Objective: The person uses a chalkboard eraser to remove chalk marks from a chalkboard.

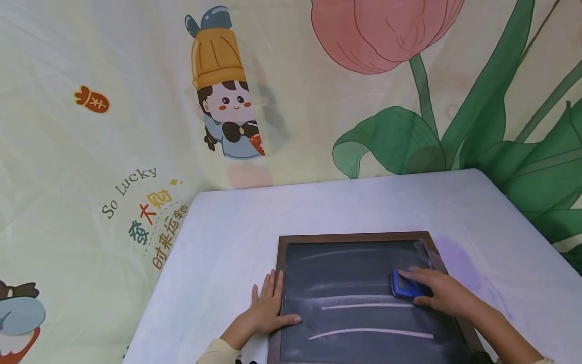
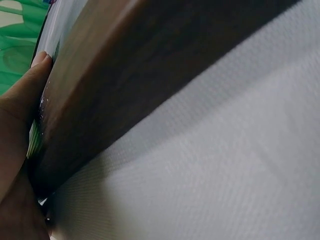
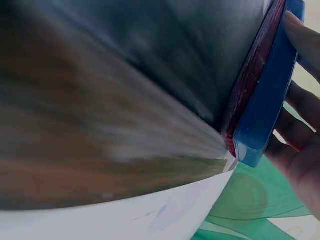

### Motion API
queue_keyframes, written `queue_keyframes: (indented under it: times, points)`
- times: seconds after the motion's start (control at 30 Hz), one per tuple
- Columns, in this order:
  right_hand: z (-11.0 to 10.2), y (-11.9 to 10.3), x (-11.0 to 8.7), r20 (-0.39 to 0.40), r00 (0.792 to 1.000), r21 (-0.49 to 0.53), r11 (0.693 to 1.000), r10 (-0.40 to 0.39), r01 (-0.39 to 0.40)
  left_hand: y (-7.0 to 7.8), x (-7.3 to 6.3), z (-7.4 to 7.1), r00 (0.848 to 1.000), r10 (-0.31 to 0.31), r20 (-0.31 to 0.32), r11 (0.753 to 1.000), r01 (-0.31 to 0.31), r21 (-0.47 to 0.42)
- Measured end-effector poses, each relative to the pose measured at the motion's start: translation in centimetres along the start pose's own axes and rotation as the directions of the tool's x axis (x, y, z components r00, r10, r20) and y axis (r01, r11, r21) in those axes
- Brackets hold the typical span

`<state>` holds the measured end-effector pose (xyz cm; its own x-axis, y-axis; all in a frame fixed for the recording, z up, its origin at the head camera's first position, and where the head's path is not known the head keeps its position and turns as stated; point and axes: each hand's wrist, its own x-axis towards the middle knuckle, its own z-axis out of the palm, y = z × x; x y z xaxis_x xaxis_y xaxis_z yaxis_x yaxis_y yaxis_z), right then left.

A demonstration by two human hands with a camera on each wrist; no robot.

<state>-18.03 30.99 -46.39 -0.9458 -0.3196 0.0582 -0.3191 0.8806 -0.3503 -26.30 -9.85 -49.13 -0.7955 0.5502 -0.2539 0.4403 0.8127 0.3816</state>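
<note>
One rectangular chalkboard with a dark writing surface [image 1: 338,273] and a dark brown wooden border [image 1: 354,236] lies on a white, cloth-like counter [image 1: 236,242], at the lower centre to lower right of the frame in my head view.

Left hand [image 1: 264,314]: I read it at the board's left side, lower centre of the frame. Its fingers are straight and slightly fanned along the outer border; the thumb stands apart and reaches across the border onto the writing surface. From the left wrist I cannot tell how the other fingertips bear.

Right hand [image 1: 443,297]: I have its fingers and thumb pinching a blue rectangular block eraser [image 1: 401,288] by opposite sides. The eraser sits on the board's right half, right of centre in the frame. My right wrist view shows its dark red pad [image 3: 252,75] turned to the writing surface, close to the wooden border.

Board markings: I count two distinct whitish chalk lines, an upper one [image 1: 364,306] that runs to the right hand's thumb and a lower one [image 1: 368,331]. Faint smears cover the area above them.

Surroundings: a purple stain [image 1: 459,263] marks the counter beside the board's upper right; a printed pink flower [image 1: 386,33] fills the upper right of the frame.
</note>
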Motion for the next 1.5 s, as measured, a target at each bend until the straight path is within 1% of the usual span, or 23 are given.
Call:
queue_keyframes:
  times: [0.13, 0.23, 0.3, 0.47, 0.53, 0.67, 0.73, 0.87, 1.0, 1.1, 1.2, 1.33, 1.5]
  points:
    - [0.2, -0.4, -0.9, -0.027, 1.0, 0.009, 1.0, 0.001, 0.0, 0.1, 0.1, -0.3, 1.0, -0.005, 0.002, 1.0, 0.005, 0.004]
    - [0.4, -0.7, -1.7, -0.019, 1.0, 0.016, 1.0, 0.01, -0.01, 0.1, 0.2, -0.5, 1.0, -0.005, 0.003, 1.0, 0.005, 0.005]
    - [0.6, -0.8, -2.1, -0.022, 1.0, 0.007, 1.0, 0.0, 0.0, 0.1, 0.3, -0.5, 1.0, -0.006, 0.004, 1.0, 0.006, 0.005]
    - [1.0, -0.9, -2.7, -0.022, 1.0, 0.021, 1.0, -0.005, 0.005, 0.1, 0.2, -0.2, 1.0, -0.007, 0.007, 1.0, 0.007, 0.001]
    - [1.2, -1.0, -2.8, -0.015, 1.0, 0.036, 0.999, 0.012, -0.011, 0.0, 0.2, -0.1, 1.0, -0.004, 0.012, 1.0, 0.004, -0.001]
    - [1.6, -1.2, -2.9, -0.041, 0.999, 0.028, 0.999, 0.019, -0.018, -0.1, 0.2, 0.2, 1.0, -0.001, 0.014, 1.0, 0.001, -0.004]
    - [1.7, -1.2, -2.9, -0.077, 0.997, 0.007, 1.0, 0.002, -0.002, -0.2, 0.2, 0.2, 1.0, -0.002, 0.01, 1.0, 0.002, -0.008]
    - [1.7, -1.2, -2.5, -0.118, 0.993, -0.037, 0.999, -0.029, 0.024, -0.2, 0.3, 0.3, 1.0, -0.003, 0.003, 1.0, 0.003, -0.023]
    - [1.5, -1.3, -2.3, -0.105, 0.994, -0.05, 0.999, -0.026, 0.02, -0.2, 0.4, 0.1, 1.0, 0.001, 0.009, 0.999, 0.0, -0.039]
    - [1.4, -1.9, -1.9, -0.093, 0.995, -0.047, 0.999, -0.027, 0.023, -0.3, 0.3, 0.0, 1.0, 0.002, 0.001, 0.999, -0.002, -0.047]
    - [1.6, -3.1, -1.1, -0.076, 0.996, -0.042, 0.998, -0.043, 0.04, -0.4, 0.2, 0.0, 1.0, 0.003, -0.009, 0.999, -0.004, -0.048]
    - [1.9, -5.6, 0.9, -0.014, 0.997, -0.041, 0.997, -0.071, 0.071, -0.6, 0.0, 0.2, 1.0, 0.015, -0.012, 0.998, -0.016, -0.057]
    - [2.5, -8.8, 3.4, 0.056, 0.995, -0.052, 0.994, -0.088, 0.091, -0.7, 0.0, 0.3, 0.998, 0.063, -0.026, 0.995, -0.065, -0.078]
